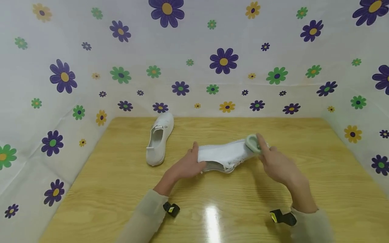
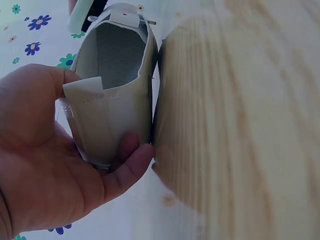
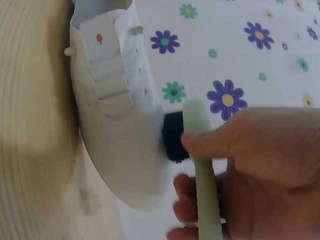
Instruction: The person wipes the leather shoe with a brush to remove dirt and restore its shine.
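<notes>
A white lace-up shoe [image 1: 223, 153] is tipped on its side above the wooden table, toe to the right. My left hand [image 1: 188, 164] grips it by the heel; in the left wrist view the thumb lies near the heel tab [image 2: 84, 90] and fingers curl under the back. My right hand [image 1: 278, 165] holds a pale green brush [image 3: 202, 175] by its handle. The brush's dark face [image 3: 174, 136] meets the side of the toe in the right wrist view. Whether it is bristle or sponge cannot be made out.
A second white shoe [image 1: 160, 140] stands upright on the wooden table [image 1: 121, 202], left of my hands and toward the back. White cloth walls [image 1: 194, 44] with printed flowers enclose the table at the back and sides.
</notes>
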